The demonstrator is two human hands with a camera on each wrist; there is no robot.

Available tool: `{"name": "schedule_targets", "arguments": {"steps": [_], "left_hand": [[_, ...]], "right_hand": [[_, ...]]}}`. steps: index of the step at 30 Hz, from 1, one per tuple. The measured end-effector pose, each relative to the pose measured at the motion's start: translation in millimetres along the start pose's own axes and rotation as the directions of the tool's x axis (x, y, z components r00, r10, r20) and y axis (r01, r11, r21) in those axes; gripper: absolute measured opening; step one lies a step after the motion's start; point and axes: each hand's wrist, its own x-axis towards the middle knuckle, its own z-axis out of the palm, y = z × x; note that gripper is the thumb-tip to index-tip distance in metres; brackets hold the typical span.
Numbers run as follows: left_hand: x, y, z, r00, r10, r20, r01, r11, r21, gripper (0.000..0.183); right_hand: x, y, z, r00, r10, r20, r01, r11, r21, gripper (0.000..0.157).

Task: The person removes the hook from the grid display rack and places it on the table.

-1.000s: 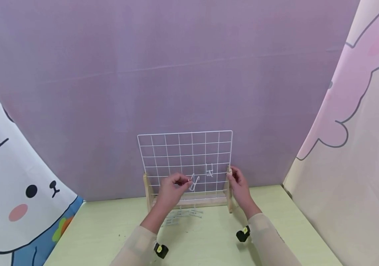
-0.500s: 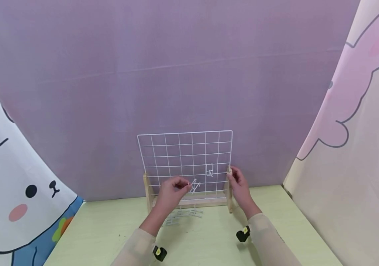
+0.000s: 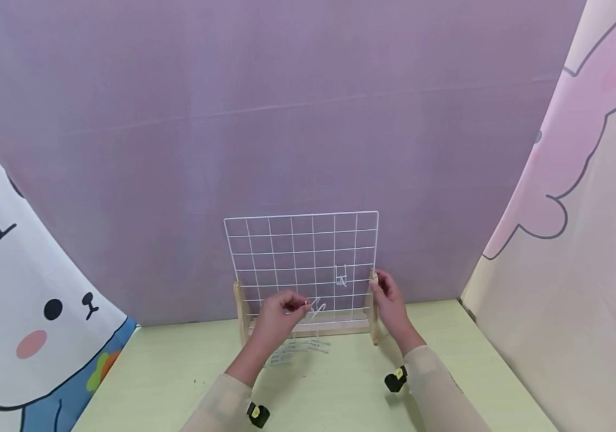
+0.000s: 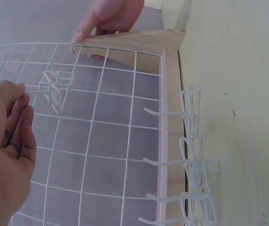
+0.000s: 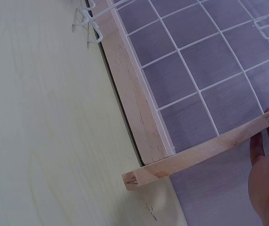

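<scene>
A white wire grid panel [image 3: 301,215] stands upright in a wooden stand [image 3: 374,327] on the table. My left hand [image 3: 281,315] pinches the prong of a white wire hook [image 4: 54,100] between thumb and index finger, in front of the grid's lower middle. Another white hook [image 3: 341,276] hangs on the grid, up and to the right of the held one. At the stand's right upright, my right hand [image 3: 391,303] grips the top end of the wood. The right wrist view shows its fingers partly hidden behind the wooden upright [image 5: 209,148].
Several loose white hooks [image 4: 194,174] lie on the pale table [image 3: 178,372] along the stand's front foot, their prongs toward the grid. A purple cloth backdrop [image 3: 297,120] rises behind the stand. Printed cartoon sheets [image 3: 32,288] flank both sides.
My left hand has lowered slightly with its hook, which now tilts more in front of the lower grid wires. The right hand keeps its place on the upright.
</scene>
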Motion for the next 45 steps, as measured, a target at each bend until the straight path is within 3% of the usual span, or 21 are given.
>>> {"name": "schedule_targets", "arguments": {"steps": [14,24,33,40,45], "left_hand": [[-7.7,-9.1,-0.7,0.997,-0.025,0.071,0.021,0.998,0.056,0.005],[-12.2,-11.4,-2.5,0.988,-0.07,0.14,0.06,0.996,0.07,0.004],[-16.9,-20.6,-1.8,0.987,-0.061,0.152,0.051,0.996,0.069,0.004],[-20.6,-29.3,-0.8,0.985,-0.064,0.157,0.049,0.994,0.095,0.005],[-23.2,-34.5,1.0,0.983,-0.064,0.17,0.042,0.991,0.13,0.009]], "right_hand": [[3.1,-1.7,-0.7,0.998,0.062,0.023,-0.062,0.998,0.026,0.043],[1.4,0.0,-0.6,0.999,0.051,0.014,-0.051,0.999,0.009,0.043],[-8.6,-29.9,1.0,0.998,0.049,0.029,-0.05,0.998,0.034,0.044],[-0.2,-0.2,-1.2,0.999,0.036,0.013,-0.036,0.999,0.007,0.045],[-0.3,-1.2,-0.3,0.999,0.053,0.01,-0.053,0.999,0.001,0.044]]}}
